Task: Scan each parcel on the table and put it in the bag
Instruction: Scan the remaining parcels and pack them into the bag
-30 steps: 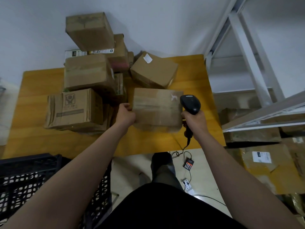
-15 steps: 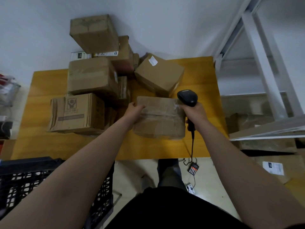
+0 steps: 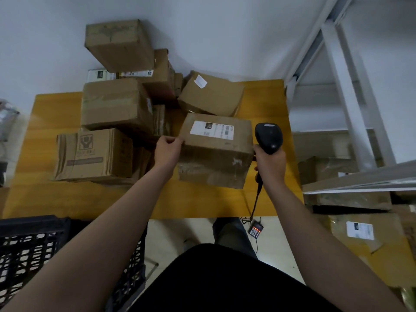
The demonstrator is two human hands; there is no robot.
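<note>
A brown cardboard parcel point(image 3: 216, 152) sits on the yellow table point(image 3: 67, 199) near its right front, its white shipping label point(image 3: 211, 129) facing up. My left hand point(image 3: 167, 149) grips the parcel's left top edge. My right hand point(image 3: 269, 163) holds a black barcode scanner point(image 3: 268, 137) by its handle, right beside the parcel's right side. The scanner head stands above the hand and its cable hangs down over the table's front edge. No bag is in view.
Several more cardboard parcels point(image 3: 112, 104) are piled on the table's left and back, against the wall. A black plastic crate point(image 3: 33, 251) stands at the lower left. White metal shelving point(image 3: 351, 104) and boxes on the floor point(image 3: 371, 239) fill the right. A small charger point(image 3: 256, 229) lies on the floor.
Both hands have rolled the parcel over, so its labelled face has come up on top. The scanner stays in my right hand at the parcel's right side.
</note>
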